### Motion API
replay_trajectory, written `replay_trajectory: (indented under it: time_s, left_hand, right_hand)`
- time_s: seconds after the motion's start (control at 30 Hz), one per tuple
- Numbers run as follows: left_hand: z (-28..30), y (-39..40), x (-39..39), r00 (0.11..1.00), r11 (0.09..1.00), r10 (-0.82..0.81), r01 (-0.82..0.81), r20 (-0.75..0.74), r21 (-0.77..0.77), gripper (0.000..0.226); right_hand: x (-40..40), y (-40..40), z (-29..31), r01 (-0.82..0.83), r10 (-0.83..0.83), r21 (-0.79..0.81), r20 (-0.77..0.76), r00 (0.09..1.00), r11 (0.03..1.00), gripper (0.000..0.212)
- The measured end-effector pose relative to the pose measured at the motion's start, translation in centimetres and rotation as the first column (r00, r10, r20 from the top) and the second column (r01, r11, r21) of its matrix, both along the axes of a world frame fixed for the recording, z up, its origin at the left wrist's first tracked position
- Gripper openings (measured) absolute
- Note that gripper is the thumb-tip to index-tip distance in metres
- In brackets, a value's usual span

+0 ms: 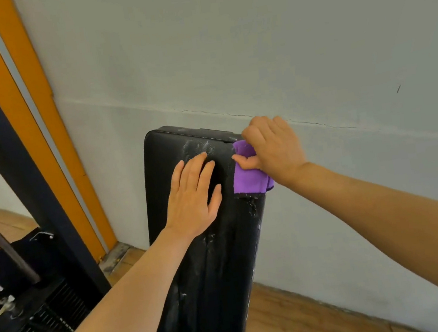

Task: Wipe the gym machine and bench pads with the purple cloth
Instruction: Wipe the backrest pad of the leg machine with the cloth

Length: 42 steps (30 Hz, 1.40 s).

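Against a pale wall, the left hand (192, 196) lay flat-fingered on the black bench pad (210, 263) while the right hand (271, 151) pinched the purple cloth (249, 178) at its right edge, mid-wipe, probably needing downward strokes next.

My left hand (191, 196) lies flat on the black bench pad (210, 263), fingers straight. My right hand (271, 148) pinches the purple cloth (248, 176) against the pad's upper right edge, near the grey wall (251, 37).
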<state>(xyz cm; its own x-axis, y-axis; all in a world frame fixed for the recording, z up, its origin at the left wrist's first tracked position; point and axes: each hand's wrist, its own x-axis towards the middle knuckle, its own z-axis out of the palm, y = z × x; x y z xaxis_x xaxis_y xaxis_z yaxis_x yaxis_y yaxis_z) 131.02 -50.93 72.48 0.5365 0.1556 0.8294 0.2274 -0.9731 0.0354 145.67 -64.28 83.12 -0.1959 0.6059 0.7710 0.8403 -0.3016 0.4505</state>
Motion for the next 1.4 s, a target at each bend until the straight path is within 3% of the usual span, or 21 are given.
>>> replay_trajectory:
  time_s: [0.13,0.23,0.37,0.43,0.5,0.77,0.9,1.13,1.3,1.4]
  left_hand:
    - [-0.2,0.5,0.8,1.0,1.0,-0.021,0.021,-0.01,0.017,0.052]
    - [-0.8,1.1,1.1,0.999,1.0,-0.016,0.017,-0.036,0.026,0.055]
    - [-1.9,1.7,1.9,0.999,1.0,-0.008,0.01,-0.046,0.025,0.055]
    - [-2.6,2.1,2.5,1.0,1.0,-0.001,0.002,-0.029,0.031,0.055]
    - [-3.2,2.6,3.0,1.0,0.999,-0.008,0.007,0.008,0.039,0.056]
    - [-4.0,3.3,3.8,0.99,0.995,-0.092,0.087,0.11,0.05,0.059]
    - [-4.1,3.6,4.0,0.987,0.994,-0.099,0.093,0.126,0.052,0.059]
    - [-4.2,3.2,3.9,0.987,0.993,-0.114,0.108,0.117,0.053,0.062]
    - [-4.3,3.8,3.9,0.986,0.994,-0.105,0.1,0.129,0.046,0.062]
    - [-4.2,3.6,3.9,0.984,0.991,-0.13,0.124,0.124,0.055,0.062]
  right_hand:
    - [-1.4,-0.4,-2.2,-0.073,0.085,0.085,-0.146,0.986,0.994,0.024]
    - [-2.8,-1.3,-4.1,0.066,-0.051,0.062,-0.214,0.975,0.996,0.021]
    - [-4.6,-1.0,-6.3,0.214,-0.224,-0.069,-0.369,0.902,0.974,0.054]
    - [-4.6,-0.3,-6.7,0.285,-0.306,-0.109,-0.337,0.89,0.952,0.066]
    - [-3.9,0.3,-6.5,0.321,-0.336,-0.099,-0.282,0.899,0.942,0.066]
    - [-2.3,-2.2,-9.4,0.132,-0.157,-0.13,-0.212,0.965,0.983,0.06]
    - [-2.7,1.5,-6.7,0.136,-0.15,-0.075,-0.226,0.962,0.988,0.057]
    - [-1.6,-3.5,-8.5,0.023,-0.058,-0.168,-0.21,0.976,0.985,0.075]
    - [-2.8,3.1,-4.7,0.075,-0.092,-0.076,-0.253,0.963,0.994,0.048]
    - [-1.9,0.6,-5.8,0.047,-0.065,-0.094,-0.204,0.977,0.994,0.047]
